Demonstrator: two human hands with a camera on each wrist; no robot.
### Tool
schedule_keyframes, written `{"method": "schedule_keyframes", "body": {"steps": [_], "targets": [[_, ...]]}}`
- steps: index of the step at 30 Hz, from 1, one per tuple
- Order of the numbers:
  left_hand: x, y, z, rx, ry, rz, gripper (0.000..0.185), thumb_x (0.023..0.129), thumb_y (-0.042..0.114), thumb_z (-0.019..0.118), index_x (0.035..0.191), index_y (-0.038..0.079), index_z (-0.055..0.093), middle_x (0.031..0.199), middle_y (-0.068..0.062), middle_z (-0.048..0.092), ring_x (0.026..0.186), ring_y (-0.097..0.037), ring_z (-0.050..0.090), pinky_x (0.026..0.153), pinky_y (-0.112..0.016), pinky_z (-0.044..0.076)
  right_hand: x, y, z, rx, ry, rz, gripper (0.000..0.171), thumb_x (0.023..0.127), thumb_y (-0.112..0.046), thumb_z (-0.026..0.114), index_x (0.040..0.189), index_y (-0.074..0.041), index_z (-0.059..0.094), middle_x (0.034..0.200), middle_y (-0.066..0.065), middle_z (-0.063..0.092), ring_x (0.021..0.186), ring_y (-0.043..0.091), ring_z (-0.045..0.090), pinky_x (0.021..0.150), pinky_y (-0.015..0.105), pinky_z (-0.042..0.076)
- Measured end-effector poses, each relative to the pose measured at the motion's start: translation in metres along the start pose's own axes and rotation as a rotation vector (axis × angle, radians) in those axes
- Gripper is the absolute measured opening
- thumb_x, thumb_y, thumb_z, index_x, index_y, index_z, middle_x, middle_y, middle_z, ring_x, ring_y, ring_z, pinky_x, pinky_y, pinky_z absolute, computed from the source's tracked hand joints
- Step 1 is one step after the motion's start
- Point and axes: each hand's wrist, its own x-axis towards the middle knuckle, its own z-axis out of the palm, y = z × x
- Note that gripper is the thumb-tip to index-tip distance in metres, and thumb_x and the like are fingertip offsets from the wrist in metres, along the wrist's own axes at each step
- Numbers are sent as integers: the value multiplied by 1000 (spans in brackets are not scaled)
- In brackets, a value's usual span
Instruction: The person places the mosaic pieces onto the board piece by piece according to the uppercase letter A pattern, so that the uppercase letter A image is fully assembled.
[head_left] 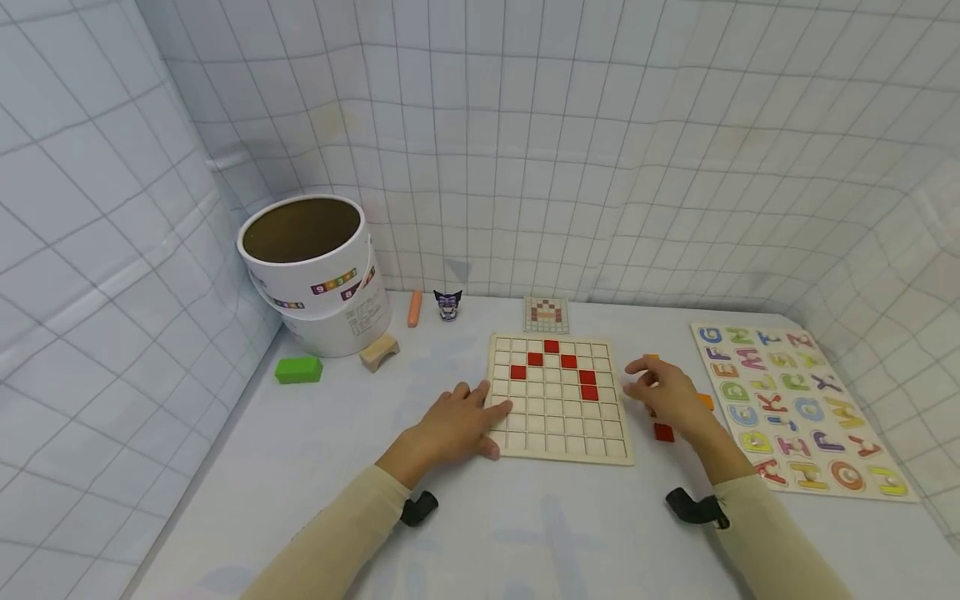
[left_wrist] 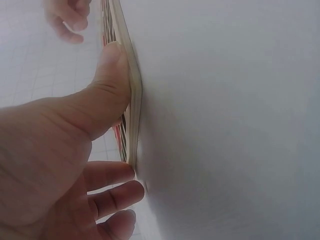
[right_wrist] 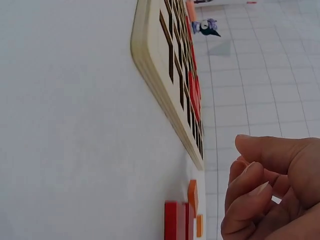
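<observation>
Resting flat on the grid board's (head_left: pixel 558 400) left edge, the left hand (head_left: pixel 457 425) is steadying it, fingers straight, thumb pressing its near corner. The right hand (head_left: pixel 663 396) is hovering just off the board's right edge, fingers loosely curled; whether they are pinching anything, I cannot tell. Loose red tiles (head_left: pixel 663 432) are lying beside that hand, nearer it than the left.

white cardboard tub (head_left: pixel 311 271) w/ brown inside, tilted in a 2nd white tub, at 10 o'clock on the table. green rectangular block (head_left: pixel 298 369) just left of it, small wooden arch block (head_left: pixel 378 352) just at its base. orange stick (head_left: pixel 414 307) and small purple-black figurine (head_left: pixel 447 305) at 12, near the wall. colourful wooden alphabet puzzle board (head_left: pixel 795 407) at 3.
</observation>
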Motion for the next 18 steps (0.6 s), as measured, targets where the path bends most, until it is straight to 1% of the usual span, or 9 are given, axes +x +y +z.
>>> {"method": "schedule_keyframes", "body": {"steps": [2,4,6,8,11,14,18], "targets": [[-1,1,0,-4,-1,-1,77,86,54,70,155,29,46,162,-20,36,135,-38,43,108,-53,40,-7,9,-8,8,12,11,38,100,-21,65,132,-2,57,102,13,58,69,22,54,57,31,46],[-1,1,0,-5,1,1,77,86,54,70,155,29,46,161,-20,36,135,-38,43,108,-53,40,-13,17,-17,-6,31,19,38,101,-21,64,132,-2,57,106,15,59,75,24,56,60,31,47],[-1,1,1,-11,4,0,77,86,53,71,155,29,46,161,-21,36,135,-38,43,108,-53,39,-17,23,-25,-7,42,43,37,100,-20,63,132,-2,57,107,14,58,77,25,57,59,31,47],[-1,1,1,-8,6,-1,77,86,54,71,155,29,46,161,-20,36,135,-38,43,108,-53,39,-21,28,-29,-20,40,64,36,100,-20,62,131,-2,57,107,14,59,82,26,58,61,32,48],[-1,0,2,-3,6,-7,78,86,54,71,155,30,45,162,-20,35,135,-38,42,109,-54,39,-23,32,-30,-39,13,93,36,98,-19,65,129,-1,58,105,13,58,85,26,57,66,32,50],[0,-1,3,2,8,-10,78,86,54,71,156,30,45,162,-19,35,135,-38,42,109,-54,38,-24,35,-26,-81,-20,98,39,94,-20,70,128,-1,59,106,13,59,89,26,55,70,33,50],[0,0,3,3,8,-6,78,86,54,72,155,30,45,162,-19,35,135,-38,42,108,-54,39,-23,39,-21,-138,-30,77,38,91,-20,74,123,-3,62,108,13,60,91,25,54,72,34,47]]}}
